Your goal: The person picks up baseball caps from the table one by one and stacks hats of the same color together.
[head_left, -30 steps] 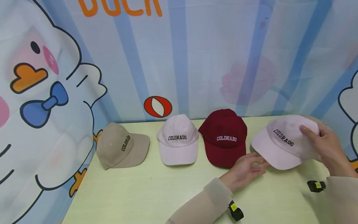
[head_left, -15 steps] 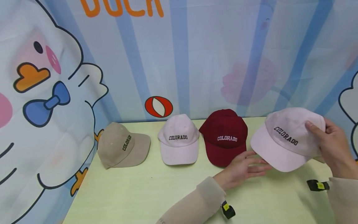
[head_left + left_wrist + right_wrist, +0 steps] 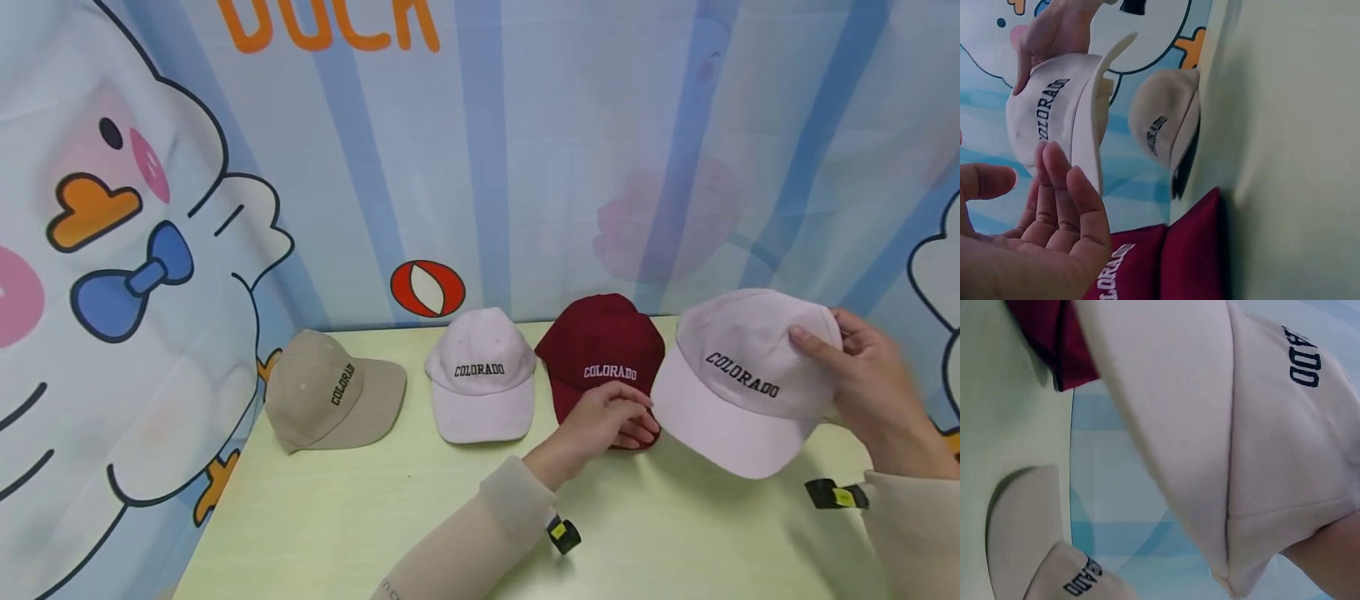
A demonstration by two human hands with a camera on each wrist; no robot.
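Note:
My right hand [image 3: 877, 375] holds a pale pinkish-white baseball cap [image 3: 742, 375] by the side of its crown, thumb on the front, the other fingers mostly hidden behind. The cap is off the table, brim tilted down to the left. My left hand [image 3: 600, 421] hovers by the brim of a dark red cap [image 3: 600, 342], fingers loosely bent around nothing. In the left wrist view its fingertips [image 3: 1054, 156] come close to the raised cap; whether they touch I cannot tell. A beige cap [image 3: 1160, 112] stands behind the raised one, nearly hidden in the head view.
Another pinkish-white cap [image 3: 482, 367] and a beige cap turned sideways [image 3: 322, 387] stand in the row to the left. All sit on a pale yellow-green table [image 3: 337, 517]. A cartoon duck cloth [image 3: 420, 167] hangs along the back and sides.
The right hand has lifted the pinkish-white cap off the table and carried it leftward. The left hand has drawn back left, from under that cap's brim to over the red cap's brim.

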